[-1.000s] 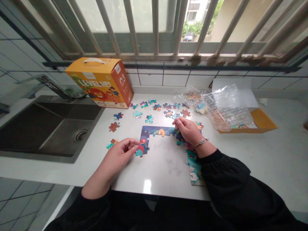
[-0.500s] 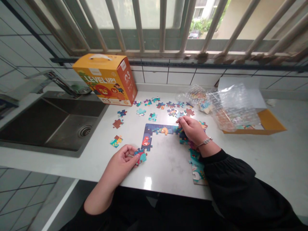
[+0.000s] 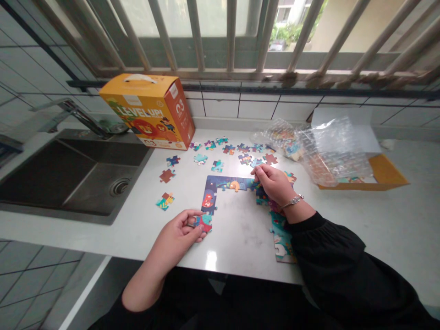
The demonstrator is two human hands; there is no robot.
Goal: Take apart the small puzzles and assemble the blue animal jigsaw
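Observation:
My left hand pinches a red and teal jigsaw piece between thumb and fingers. That piece is at the lower end of the left side of a partly joined jigsaw puzzle; whether it touches the side I cannot tell. The joined strip runs along the top and down the right side. Over its top right corner rests my right hand, fingers curled and thumb pressed to the forefinger. What they hold, if anything, is hidden. Part of the right side lies under my right hand and sleeve.
Several loose pieces lie beyond and left of the puzzle. An orange box stands at the back left beside a dark sink. Bubble wrap covers part of an open box at the right.
My left hand has turned the jigsaw piece, so its red part now faces lower right, and has shifted slightly right. My right hand has stayed about where it was.

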